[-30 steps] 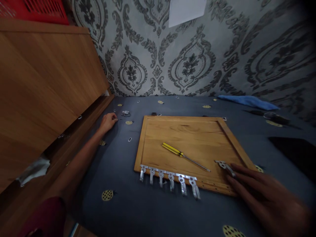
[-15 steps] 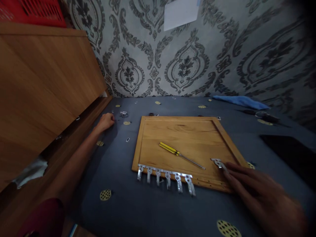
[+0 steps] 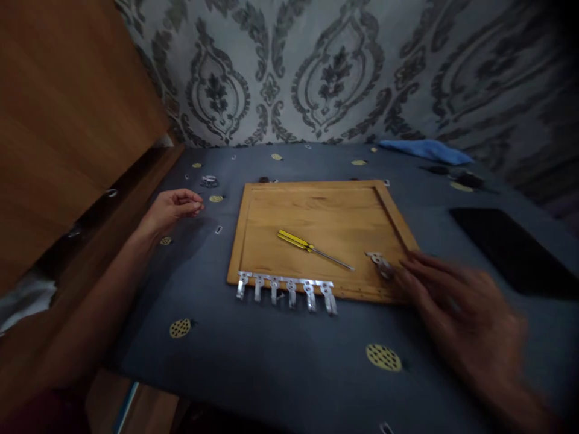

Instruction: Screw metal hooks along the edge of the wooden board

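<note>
A framed wooden panel (image 3: pixel 316 217) lies flat on the dark cloth. Along its near edge sits a row of several metal clips (image 3: pixel 292 292), their ends reaching over the edge. A screwdriver (image 3: pixel 312 248) with a yellow handle rests on the panel. My right hand (image 3: pixel 461 307), somewhat blurred, pinches a metal clip (image 3: pixel 380 264) above the panel's right part. To the left of the panel, my left hand (image 3: pixel 176 210) is raised over the cloth with thumb and fingertips pressed together; whatever they hold is too small to make out.
Near my left hand is a small shiny metal piece (image 3: pixel 209 181). A dark flat object (image 3: pixel 511 250) lies at the right, with a blue cloth (image 3: pixel 427 150) and dark tools (image 3: pixel 464 178) behind it. A wooden cabinet (image 3: pixel 76 90) stands at the left, beside the patterned wall.
The view has tilted down and shifted. My left hand has changed from a closed fist on the cloth to a fingertip pinch. My right hand still holds its clip, now turned a little.
</note>
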